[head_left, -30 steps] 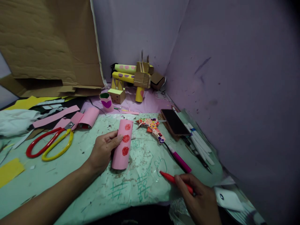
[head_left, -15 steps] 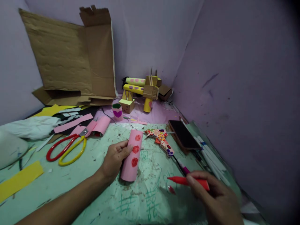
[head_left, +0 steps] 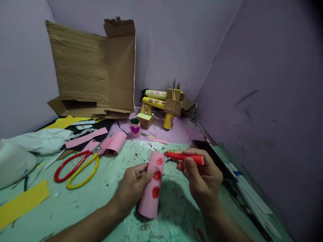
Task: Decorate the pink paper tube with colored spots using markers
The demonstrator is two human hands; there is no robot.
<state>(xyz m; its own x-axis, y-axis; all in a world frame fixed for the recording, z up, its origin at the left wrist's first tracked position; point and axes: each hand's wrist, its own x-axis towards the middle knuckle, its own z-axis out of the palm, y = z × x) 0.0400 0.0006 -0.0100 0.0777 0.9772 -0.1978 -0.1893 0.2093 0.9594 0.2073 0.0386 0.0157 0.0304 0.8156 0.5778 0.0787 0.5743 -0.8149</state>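
My left hand (head_left: 135, 188) is closed round the left side of a pink paper tube (head_left: 148, 205), which is tilted with its upper end leaning right. Three red coloured-in dots run down the tube's face. In my right hand (head_left: 205, 179) is a red marker (head_left: 185, 157), gripped between thumb and fingers. Its tip points left and is close beside the tube's top right edge, near the uppermost dot; whether it touches the paper I cannot tell. Behind the marker, a flower-patterned glue gun is mostly hidden by my right hand.
Scissors with red and yellow handles (head_left: 82, 168) lie at left beside a rolled pink paper (head_left: 117, 143). A yellow strip (head_left: 25, 203) is nearer. At the back stand an opened cardboard box (head_left: 93, 70) and yellow spotted tube figures (head_left: 156, 102). A phone (head_left: 212, 156) lies at right.
My right hand has brought the red marker up and left, from low over the table to the tube's top. The whole view has shifted, and the tube appears lower and further right.
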